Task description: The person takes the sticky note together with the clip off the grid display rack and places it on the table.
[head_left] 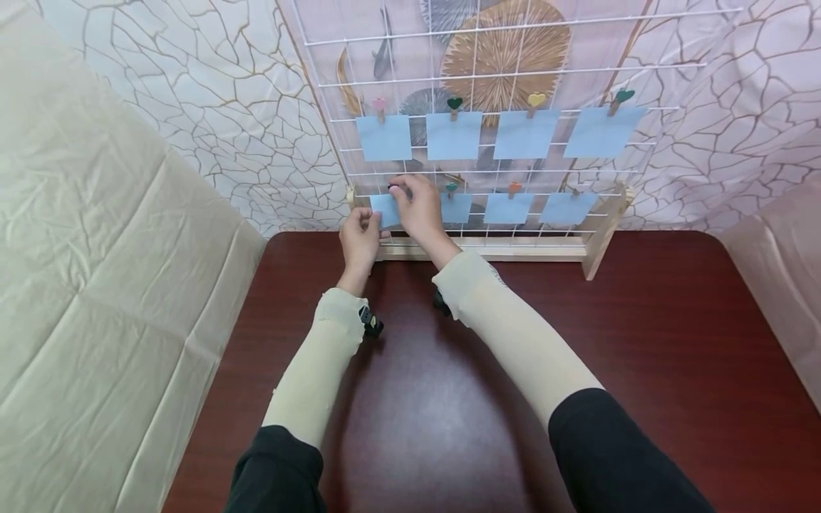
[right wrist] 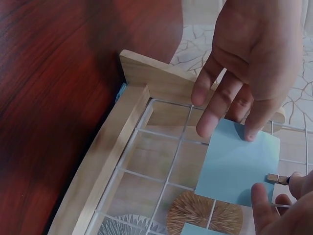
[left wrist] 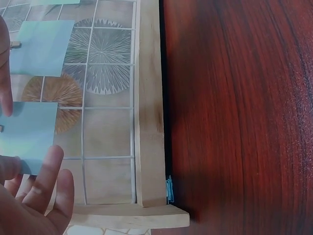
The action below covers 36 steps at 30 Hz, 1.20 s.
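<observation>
A: State progress.
B: Seven cards (head_left: pixel 453 141) hang on the rack (head_left: pixel 532 251); the eighth card (head_left: pixel 385 208), at the rack's 8 o'clock, appears nearly fastened.
A: State grip.
B: Left hand (head_left: pixel 360 239) pinches the eighth card's 9 o'clock edge; right hand (head_left: pixel 422 210) grips the clip (right wrist: pixel 273 178) at 12 o'clock. Release apparently remains.

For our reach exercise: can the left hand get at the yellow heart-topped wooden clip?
Probably not directly: the left hand holds a blue rectangular paper card, and the right hand lies between.
</observation>
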Tool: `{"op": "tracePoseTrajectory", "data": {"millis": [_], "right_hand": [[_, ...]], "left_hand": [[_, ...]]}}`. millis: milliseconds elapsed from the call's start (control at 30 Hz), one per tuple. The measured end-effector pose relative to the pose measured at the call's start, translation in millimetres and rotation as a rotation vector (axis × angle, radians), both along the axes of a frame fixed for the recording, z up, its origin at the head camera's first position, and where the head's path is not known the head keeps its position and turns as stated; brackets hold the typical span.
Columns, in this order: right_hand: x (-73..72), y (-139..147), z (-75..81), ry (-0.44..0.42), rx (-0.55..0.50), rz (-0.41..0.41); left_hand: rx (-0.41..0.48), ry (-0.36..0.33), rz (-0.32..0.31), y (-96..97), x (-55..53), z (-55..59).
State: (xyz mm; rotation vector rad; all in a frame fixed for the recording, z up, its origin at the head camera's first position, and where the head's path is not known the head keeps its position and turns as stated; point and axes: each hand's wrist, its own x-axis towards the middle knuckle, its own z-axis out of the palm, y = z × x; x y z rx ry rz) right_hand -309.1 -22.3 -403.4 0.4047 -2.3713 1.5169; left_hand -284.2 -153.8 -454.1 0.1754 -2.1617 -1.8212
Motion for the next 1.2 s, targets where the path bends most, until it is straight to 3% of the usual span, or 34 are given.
{"op": "tracePoseTrajectory", "data": {"millis": [600,900,1200], "right_hand": [[10.8,4,-1.9,0.017,-0.061,-0.001],[14.4,11,-3.7,0.099,-0.077,-0.023],[21.5,19,-4.6,0.111,-0.124,-0.003]], "left_hand": [[-0.012,0.014,-0.029,-7.3,8.8,-8.5],[0.005,0.032,-0.046,-13.2,18.3,-13.0],[0.016,0.039,-0.064,-16.6,30.2,-16.7]]}}
